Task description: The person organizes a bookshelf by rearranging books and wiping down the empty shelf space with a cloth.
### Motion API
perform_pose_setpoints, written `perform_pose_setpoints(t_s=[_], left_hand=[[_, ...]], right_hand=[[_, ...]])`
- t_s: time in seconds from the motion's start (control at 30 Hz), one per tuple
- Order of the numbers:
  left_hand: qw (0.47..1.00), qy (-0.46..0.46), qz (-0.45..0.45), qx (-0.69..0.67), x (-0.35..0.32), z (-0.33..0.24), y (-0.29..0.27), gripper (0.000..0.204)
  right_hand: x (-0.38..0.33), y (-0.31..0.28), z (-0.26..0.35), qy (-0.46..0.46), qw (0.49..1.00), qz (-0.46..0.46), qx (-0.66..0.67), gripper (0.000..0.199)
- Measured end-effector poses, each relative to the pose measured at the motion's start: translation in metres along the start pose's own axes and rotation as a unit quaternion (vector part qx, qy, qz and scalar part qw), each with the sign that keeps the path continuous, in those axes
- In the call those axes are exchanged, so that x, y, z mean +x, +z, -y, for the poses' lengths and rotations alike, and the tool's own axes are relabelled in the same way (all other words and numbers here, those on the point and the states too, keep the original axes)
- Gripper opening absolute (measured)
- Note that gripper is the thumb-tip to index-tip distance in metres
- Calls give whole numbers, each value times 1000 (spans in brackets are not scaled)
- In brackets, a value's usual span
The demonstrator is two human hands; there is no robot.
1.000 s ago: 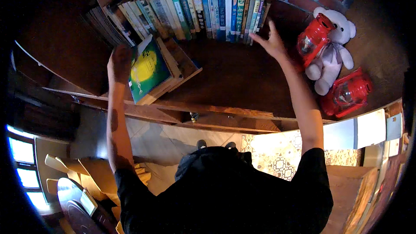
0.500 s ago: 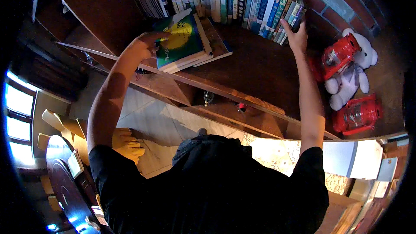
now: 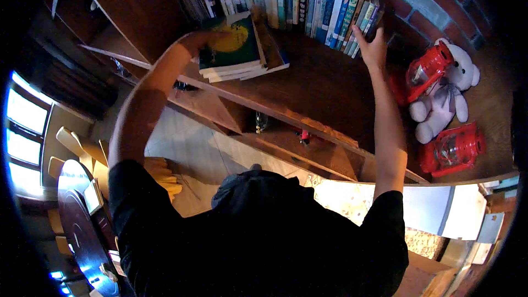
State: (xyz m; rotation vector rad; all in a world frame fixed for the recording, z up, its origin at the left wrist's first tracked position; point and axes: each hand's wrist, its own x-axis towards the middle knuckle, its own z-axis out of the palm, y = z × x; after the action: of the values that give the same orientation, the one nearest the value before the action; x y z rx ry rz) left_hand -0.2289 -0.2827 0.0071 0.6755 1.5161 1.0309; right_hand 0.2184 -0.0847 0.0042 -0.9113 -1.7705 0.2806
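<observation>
My left hand (image 3: 192, 45) is at the left edge of a green book with a yellow circle on its cover (image 3: 236, 41). Its fingers reach over the cover, and the thumb is mostly hidden. This book lies on top of a small flat pile, with another book (image 3: 275, 52) jutting out on the right. At the right end of a row of upright books (image 3: 330, 16), my right hand (image 3: 374, 49) rests with thumb and fingers spread. The thumb is by the spines, and the fingers are at the outer side of the last book.
On the wooden shelf (image 3: 319, 88), right of my right arm, are two red lanterns (image 3: 429, 69) (image 3: 454, 148) and a white teddy bear (image 3: 440, 104). A brick wall (image 3: 434, 0) rises behind. Lower compartments hold small ornaments (image 3: 260, 121). A dark round table (image 3: 82, 231) stands at lower left.
The green book and its pile have turned, so their near edges lie more level in view. My left hand has moved with them. My right hand stays at the row's end.
</observation>
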Motion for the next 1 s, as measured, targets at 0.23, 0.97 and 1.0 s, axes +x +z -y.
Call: perform_pose_setpoints(t_s=[0.23, 0.97, 1.0], left_hand=[[983, 109, -101, -109, -25, 24, 31, 43], [828, 542, -141, 14, -115, 29, 259, 57], [809, 571, -138, 25, -103, 23, 274, 56]], right_hand=[[1, 3, -14, 38, 992, 5, -120, 69], [-9, -6, -16, 144, 987, -44, -49, 86], [-12, -9, -16, 153, 985, -41, -68, 89]])
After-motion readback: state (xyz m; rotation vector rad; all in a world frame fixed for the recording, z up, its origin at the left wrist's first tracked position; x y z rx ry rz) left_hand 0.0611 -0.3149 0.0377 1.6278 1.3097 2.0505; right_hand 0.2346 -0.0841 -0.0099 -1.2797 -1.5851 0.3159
